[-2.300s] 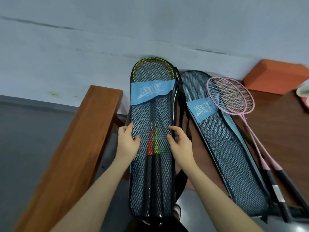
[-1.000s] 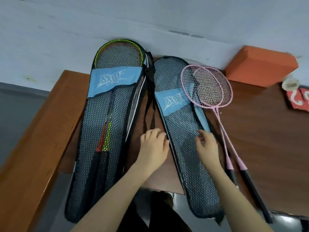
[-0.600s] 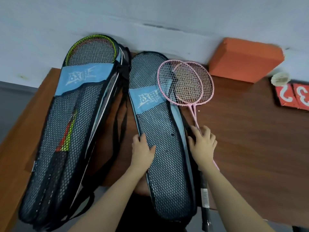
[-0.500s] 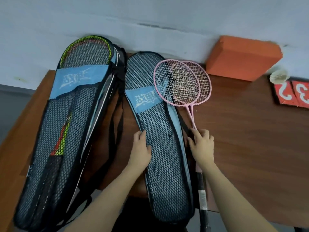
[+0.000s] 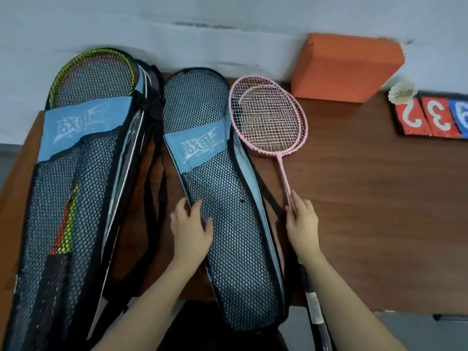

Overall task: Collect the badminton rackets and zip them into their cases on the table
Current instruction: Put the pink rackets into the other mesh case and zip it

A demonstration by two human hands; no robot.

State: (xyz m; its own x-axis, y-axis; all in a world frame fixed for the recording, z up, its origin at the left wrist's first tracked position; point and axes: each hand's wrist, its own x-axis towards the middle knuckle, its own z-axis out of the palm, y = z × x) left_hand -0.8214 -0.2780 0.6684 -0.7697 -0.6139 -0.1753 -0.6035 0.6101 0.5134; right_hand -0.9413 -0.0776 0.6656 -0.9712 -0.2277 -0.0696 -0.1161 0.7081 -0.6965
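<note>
Two mesh racket cases lie side by side on the brown table (image 5: 379, 211). The left case (image 5: 83, 188) holds a red and a green racket. The middle case (image 5: 228, 224) looks empty, with its zip edge loose along the right side. Two pink rackets (image 5: 268, 117) lie stacked just right of it, heads toward the wall. My left hand (image 5: 191, 224) rests on the middle case's left edge, thumb on the mesh. My right hand (image 5: 301, 219) holds the pink rackets where shafts meet handles; the black handles (image 5: 314, 307) run under my forearm.
An orange block (image 5: 347, 67) stands against the wall at the back right. A white shuttlecock (image 5: 402, 93) and red and blue number cards (image 5: 430, 115) lie at the far right. Black carry straps (image 5: 154, 173) lie between the cases. Both cases overhang the table's front edge.
My hands left the filled case and moved to the middle one. The right hand took the pink rackets and shifted them right, so their heads no longer overlap the case.
</note>
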